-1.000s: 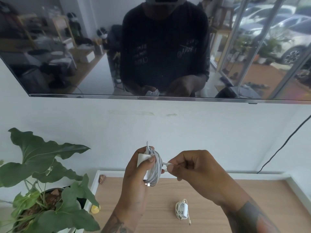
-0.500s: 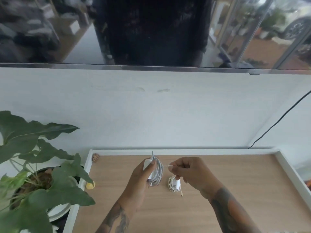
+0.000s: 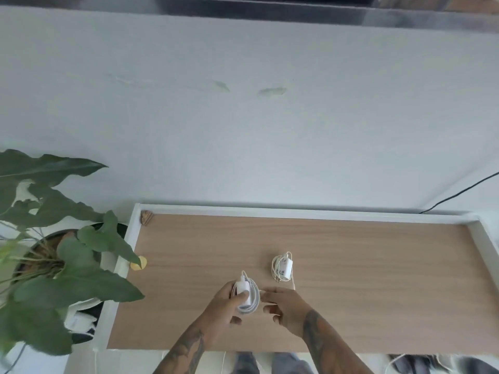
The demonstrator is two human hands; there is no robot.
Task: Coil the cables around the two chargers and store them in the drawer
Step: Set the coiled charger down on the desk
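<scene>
The left hand [image 3: 224, 306] is wrapping its fingers [image 3: 243, 295] around the larger coiled charger [image 3: 247, 295], holding it just above the counter [image 3: 378, 265]. The right hand [image 3: 286, 306] is hovering at its 3 o'clock, fingers spread wide and holding nothing. The smaller coiled charger [image 3: 283, 267] is lying at 1 o'clock. Both look wound; storing is remaining, and no drawer is showing.

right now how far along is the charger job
Both cables look coiled. One wrapped charger lies on the tabletop. The left hand grips the second charger, its cable wound; the right hand is open beside it. Left: storing both in the drawer, which isn't in view.
</scene>
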